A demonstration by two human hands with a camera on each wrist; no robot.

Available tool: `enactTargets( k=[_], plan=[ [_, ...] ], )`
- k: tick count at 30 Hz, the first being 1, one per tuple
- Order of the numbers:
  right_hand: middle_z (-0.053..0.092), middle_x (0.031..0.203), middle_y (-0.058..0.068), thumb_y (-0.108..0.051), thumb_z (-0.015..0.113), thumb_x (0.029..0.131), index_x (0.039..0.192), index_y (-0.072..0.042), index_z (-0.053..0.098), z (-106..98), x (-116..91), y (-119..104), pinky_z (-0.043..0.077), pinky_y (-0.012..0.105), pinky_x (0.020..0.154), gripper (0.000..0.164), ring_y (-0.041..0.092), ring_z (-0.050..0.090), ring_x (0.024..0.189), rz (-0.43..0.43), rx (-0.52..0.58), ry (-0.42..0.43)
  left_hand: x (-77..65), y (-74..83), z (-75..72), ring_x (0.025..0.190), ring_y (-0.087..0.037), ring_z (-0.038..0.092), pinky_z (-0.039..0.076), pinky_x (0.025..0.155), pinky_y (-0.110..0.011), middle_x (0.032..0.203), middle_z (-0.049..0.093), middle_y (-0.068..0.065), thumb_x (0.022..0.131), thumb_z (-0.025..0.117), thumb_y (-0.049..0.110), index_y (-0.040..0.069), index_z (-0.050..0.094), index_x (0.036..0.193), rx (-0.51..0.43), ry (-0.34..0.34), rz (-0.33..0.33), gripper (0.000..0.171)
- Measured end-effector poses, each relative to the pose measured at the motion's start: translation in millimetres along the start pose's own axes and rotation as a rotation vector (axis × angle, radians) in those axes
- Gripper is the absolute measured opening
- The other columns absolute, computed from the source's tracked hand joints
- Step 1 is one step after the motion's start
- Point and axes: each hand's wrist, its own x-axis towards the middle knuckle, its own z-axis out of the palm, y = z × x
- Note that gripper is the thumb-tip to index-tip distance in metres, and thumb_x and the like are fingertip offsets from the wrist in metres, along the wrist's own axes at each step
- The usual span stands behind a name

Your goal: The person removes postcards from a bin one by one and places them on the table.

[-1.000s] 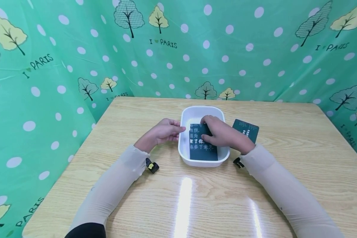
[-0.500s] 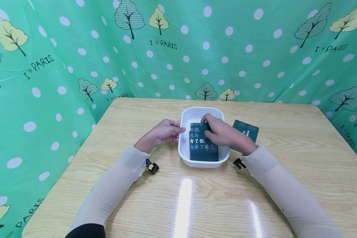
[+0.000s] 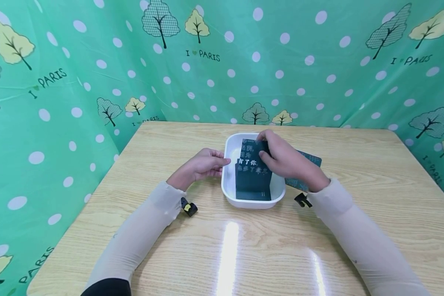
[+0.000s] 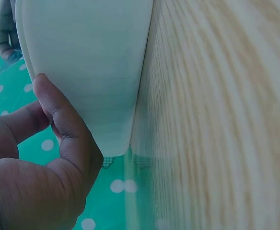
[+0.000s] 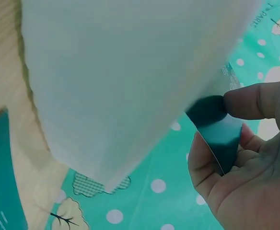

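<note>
A white plastic tub (image 3: pixel 250 204) stands on the table. My left hand (image 3: pixel 205 163) pinches its left rim, with fingers against the outer wall in the left wrist view. My right hand (image 3: pixel 283 160) pinches the far right corner of a dark green printed card (image 3: pixel 252 153) between thumb and fingers. That card is tilted up inside the tub, its far end raised toward the back rim. Below it in the tub lies another dark green card-like piece (image 3: pixel 253 192), partly covered. A further dark green card (image 3: pixel 313 159) lies right of the tub, partly hidden by the right hand and wrist.
The wooden table (image 3: pixel 192 255) reaches back to a green curtain (image 3: pixel 207 82) with white dots and printed trees. Black and yellow fittings (image 3: pixel 189 206) hang below both wrists.
My right hand has risen and moved back and slightly right, tipping the printed card up and exposing the dark piece below. The left hand keeps its place on the rim.
</note>
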Motion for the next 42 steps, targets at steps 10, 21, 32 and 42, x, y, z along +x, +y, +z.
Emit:
enactTargets(
  k=[10,21,32,42],
  plan=[
    [0.048,0.114,0.016,-0.005,0.051,0.099,0.127,0.003,0.036,-22.6,-7.9,-4.7,0.05,0.04,0.08,0.033,0.024,0.051,0.094,-0.082,-0.081,0.157,0.4,0.2,-0.2,0.063,-0.014,0.058,0.055,0.061,-0.027,0.087,0.062,-0.014,0.094,0.066,0.01,-0.001,0.057,0.104,0.006,-0.007,-0.001,0.017],
    [0.045,0.12,0.024,-0.002,0.05,0.099,0.128,0.009,0.036,-44.0,-14.4,-3.1,0.043,0.047,0.09,0.033,0.031,0.044,0.104,-0.073,-0.145,0.252,0.4,-0.4,-1.3,0.064,-0.014,0.059,0.056,0.064,-0.029,0.094,0.062,-0.018,0.094,0.066,0.011,-0.001,0.057,0.104,0.012,-0.008,0.001,0.018],
    [0.044,0.12,0.027,-0.005,0.047,0.101,0.132,0.008,0.03,-76.1,-28.9,5.1,0.045,0.052,0.085,0.037,0.036,0.047,0.1,0.03,-0.088,0.357,0.1,0.6,-0.5,0.068,-0.016,0.06,0.055,0.065,-0.028,0.101,0.062,-0.021,0.094,0.066,0.01,-0.001,0.056,0.105,0.007,-0.005,-0.003,0.018],
    [0.043,0.12,0.031,-0.009,0.043,0.102,0.137,0.005,0.026,-96.8,-40.4,27.0,0.042,0.056,0.082,0.041,0.041,0.046,0.099,0.151,-0.059,0.383,-0.8,0.6,-0.8,0.067,-0.015,0.061,0.056,0.066,-0.029,0.098,0.064,-0.019,0.093,0.066,0.01,-0.001,0.057,0.104,0.01,-0.009,0.0,0.018]
  ],
)
